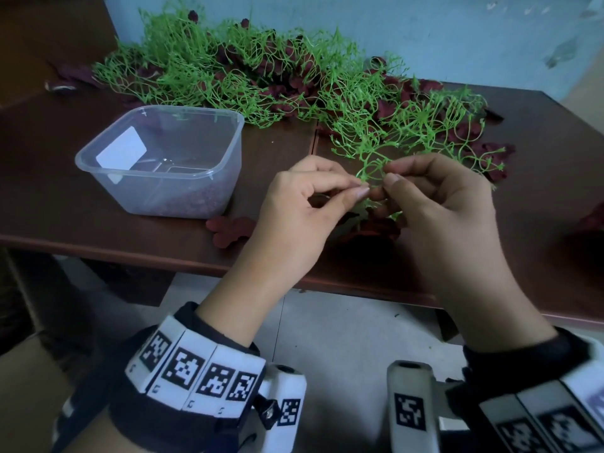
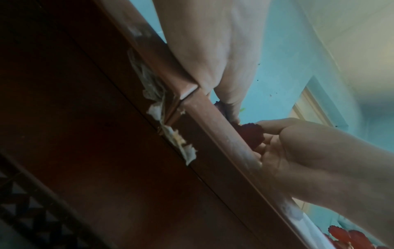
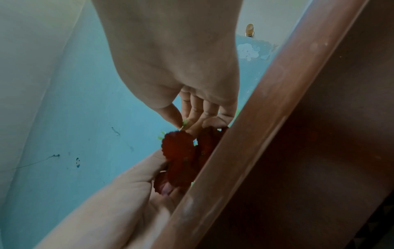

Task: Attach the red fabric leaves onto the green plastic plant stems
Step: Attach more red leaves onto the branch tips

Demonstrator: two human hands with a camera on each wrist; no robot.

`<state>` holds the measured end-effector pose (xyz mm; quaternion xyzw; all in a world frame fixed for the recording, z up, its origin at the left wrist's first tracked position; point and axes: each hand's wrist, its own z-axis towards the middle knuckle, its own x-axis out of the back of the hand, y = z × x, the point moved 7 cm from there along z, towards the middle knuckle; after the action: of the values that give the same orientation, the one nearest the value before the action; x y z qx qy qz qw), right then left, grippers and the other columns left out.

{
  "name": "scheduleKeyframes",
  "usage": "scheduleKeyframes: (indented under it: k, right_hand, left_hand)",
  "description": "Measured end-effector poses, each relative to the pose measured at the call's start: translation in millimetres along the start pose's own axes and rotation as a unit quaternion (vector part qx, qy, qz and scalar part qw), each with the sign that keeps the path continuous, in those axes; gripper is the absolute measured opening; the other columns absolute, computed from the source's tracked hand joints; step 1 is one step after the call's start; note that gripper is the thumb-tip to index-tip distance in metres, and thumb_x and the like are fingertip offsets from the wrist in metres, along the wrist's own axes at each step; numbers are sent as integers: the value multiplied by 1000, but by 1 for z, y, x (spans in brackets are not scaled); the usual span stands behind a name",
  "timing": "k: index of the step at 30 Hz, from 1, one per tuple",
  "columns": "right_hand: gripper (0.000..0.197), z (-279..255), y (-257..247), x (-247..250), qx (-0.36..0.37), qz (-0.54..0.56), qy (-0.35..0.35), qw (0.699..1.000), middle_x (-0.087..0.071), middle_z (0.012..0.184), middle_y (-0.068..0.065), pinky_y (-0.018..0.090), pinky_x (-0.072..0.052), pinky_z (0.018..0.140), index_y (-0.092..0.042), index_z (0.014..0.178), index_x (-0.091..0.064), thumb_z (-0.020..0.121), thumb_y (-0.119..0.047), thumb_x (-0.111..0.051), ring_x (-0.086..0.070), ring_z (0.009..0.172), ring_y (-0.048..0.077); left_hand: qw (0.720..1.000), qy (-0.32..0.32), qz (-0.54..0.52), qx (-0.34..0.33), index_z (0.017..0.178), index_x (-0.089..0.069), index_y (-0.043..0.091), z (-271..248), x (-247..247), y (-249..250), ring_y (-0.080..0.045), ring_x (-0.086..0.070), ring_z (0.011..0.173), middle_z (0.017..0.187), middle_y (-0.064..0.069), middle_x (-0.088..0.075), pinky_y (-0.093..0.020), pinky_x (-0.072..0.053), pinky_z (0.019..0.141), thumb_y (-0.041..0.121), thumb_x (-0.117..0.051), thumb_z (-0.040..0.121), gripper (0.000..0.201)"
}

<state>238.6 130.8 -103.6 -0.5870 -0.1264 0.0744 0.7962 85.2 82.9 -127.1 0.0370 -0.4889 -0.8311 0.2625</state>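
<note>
In the head view my two hands meet over the front of the brown table [image 1: 58, 197]. My right hand [image 1: 384, 186] pinches the tip of a thin green plastic stem [image 1: 367, 165] between thumb and forefinger. My left hand [image 1: 361, 188] pinches at the same tip from the left. Dark red fabric leaves [image 1: 376, 232] hang under both hands. In the right wrist view the right hand [image 3: 184, 125] nips a green tip just above red leaves [image 3: 181, 151], which lie against the curled fingers of the left hand [image 3: 162, 175]. The left wrist view shows a red leaf [image 2: 251, 134] between the hands at the table edge.
A big heap of green stems with dark red leaves [image 1: 248, 76] runs along the back of the table to the right. A clear plastic tub [image 1: 157, 174] with a white card [image 1: 121, 152] stands at the left. One loose red leaf [image 1: 228, 230] lies near the front edge.
</note>
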Motion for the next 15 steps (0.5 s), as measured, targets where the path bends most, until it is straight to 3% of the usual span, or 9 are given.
scheduleKeyframes:
  k: [3, 5, 9, 12, 15]
  right_hand:
    - [6, -2, -4, 2, 28, -68, 23, 997, -72, 77, 4, 20, -51, 54, -10, 98, -67, 96, -10, -61, -69, 66, 11]
    - [6, -4, -8, 7, 65, -149, 64, 985, -68, 73, -4, 24, -51, 59, -17, 95, -68, 95, -17, -62, -65, 64, 8]
    - [6, -12, -24, 11, 121, -224, 108, 961, -63, 71, -11, 17, -42, 55, -21, 90, -67, 93, -20, -61, -59, 64, 7]
    - [9, -18, -33, 8, 149, -228, 121, 955, -64, 72, -9, 22, -46, 59, -21, 88, -68, 90, -15, -61, -60, 67, 10]
    - [11, -20, -36, 7, 159, -228, 123, 953, -65, 73, -5, 34, -51, 63, -20, 89, -69, 89, -14, -60, -62, 65, 14]
  left_hand:
    - [1000, 11, 15, -15, 95, -81, 10, 0, 0, 1, -4, -67, 88, 93, 3, -69, -14, -48, 80, 11, -74, 92, 8]
    - [999, 19, 16, -26, 93, -81, 7, -1, -1, 1, -7, -69, 85, 90, 3, -70, -17, -50, 77, 10, -76, 90, 7]
    - [998, 38, 20, -42, 93, -82, 5, -4, -1, 5, -6, -70, 80, 86, 1, -73, -17, -51, 72, 6, -79, 87, 6]
    - [998, 39, 16, -49, 93, -82, 3, -4, -2, 6, -7, -69, 77, 84, -2, -73, -19, -50, 71, 6, -79, 87, 7]
    - [998, 42, 18, -45, 93, -82, 4, -3, -1, 2, -2, -65, 74, 82, 1, -71, -16, -46, 69, 5, -78, 87, 7]
